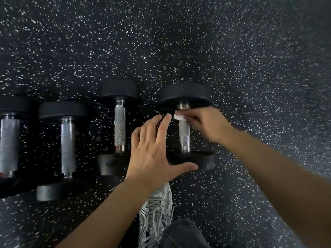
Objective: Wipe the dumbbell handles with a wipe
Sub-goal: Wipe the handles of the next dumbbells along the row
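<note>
Head view: grey sneaker [155, 210] and dark trouser leg [180, 235] lowest in frame, on speckled floor [250, 68]. L hand [154, 151] open, fingers spread, thumb out by near weight of rightmost dumbbell [185, 126]; contact can't tell. R hand [202, 124] closed round handle's far end, fingertips pinching white wipe [179, 116] against it. Three other dumbbells [119, 127] lie beyond L fingers, leftward.
</note>
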Demonstrator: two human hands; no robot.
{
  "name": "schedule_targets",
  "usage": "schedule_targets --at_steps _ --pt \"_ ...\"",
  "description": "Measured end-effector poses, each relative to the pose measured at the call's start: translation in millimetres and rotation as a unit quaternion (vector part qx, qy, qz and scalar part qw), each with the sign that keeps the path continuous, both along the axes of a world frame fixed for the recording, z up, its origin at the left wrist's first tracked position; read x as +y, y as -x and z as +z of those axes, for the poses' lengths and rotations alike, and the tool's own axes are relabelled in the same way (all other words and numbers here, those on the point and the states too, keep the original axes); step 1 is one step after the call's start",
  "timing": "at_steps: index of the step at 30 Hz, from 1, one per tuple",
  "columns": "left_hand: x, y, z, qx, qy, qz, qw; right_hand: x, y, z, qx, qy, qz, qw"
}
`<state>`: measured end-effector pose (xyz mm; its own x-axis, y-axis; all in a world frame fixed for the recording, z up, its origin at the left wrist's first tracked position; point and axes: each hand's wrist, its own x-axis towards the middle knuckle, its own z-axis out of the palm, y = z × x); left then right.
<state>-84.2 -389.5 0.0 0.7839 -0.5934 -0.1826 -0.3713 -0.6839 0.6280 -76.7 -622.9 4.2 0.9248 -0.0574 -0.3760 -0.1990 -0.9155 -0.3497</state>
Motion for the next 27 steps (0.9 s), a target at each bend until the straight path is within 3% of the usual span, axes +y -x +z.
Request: schedule_targets --at_steps 5,7,10,13,21,22,24,27 --pt "1.6 -4.1 -4.0 -0.004 0.005 0.004 1.0 -5.9 23.6 20.0 0.179 0.024 0.097 0.979" --pt "2.2 -2.3 -8.5 -0.007 0.002 -0.009 1.0 -8.6 29.0 23.0 0.203 0.025 0.124 0.971" --pt "-5.2 6.9 -13.2 -0.011 -0.004 -0.032 0.999 -20.5 28.0 16.8 0.074 -0.004 0.046 0.996" --pt "-21.7 18.7 -15.2 -0.008 -0.006 -0.034 0.999 -34.4 21.4 8.1 -0.012 0.063 -0.002 0.998" --pt "-58.9 31.4 -15.1 0.025 0.024 -0.01 0.999 -44.9 47.2 26.4 0.228 0.062 0.077 0.969" --pt "-61.9 31.2 -16.3 0.026 0.021 -0.008 0.999 -49.6 47.6 26.8 0.225 0.034 0.062 0.972" --pt "-69.9 31.9 -17.7 0.027 0.017 -0.01 0.999 -64.9 46.2 22.2 0.13 -0.019 -0.005 0.991" --pt "-87.0 35.7 -15.4 0.023 0.028 -0.02 0.999 -83.6 37.4 17.9 -0.001 0.058 -0.058 0.997"
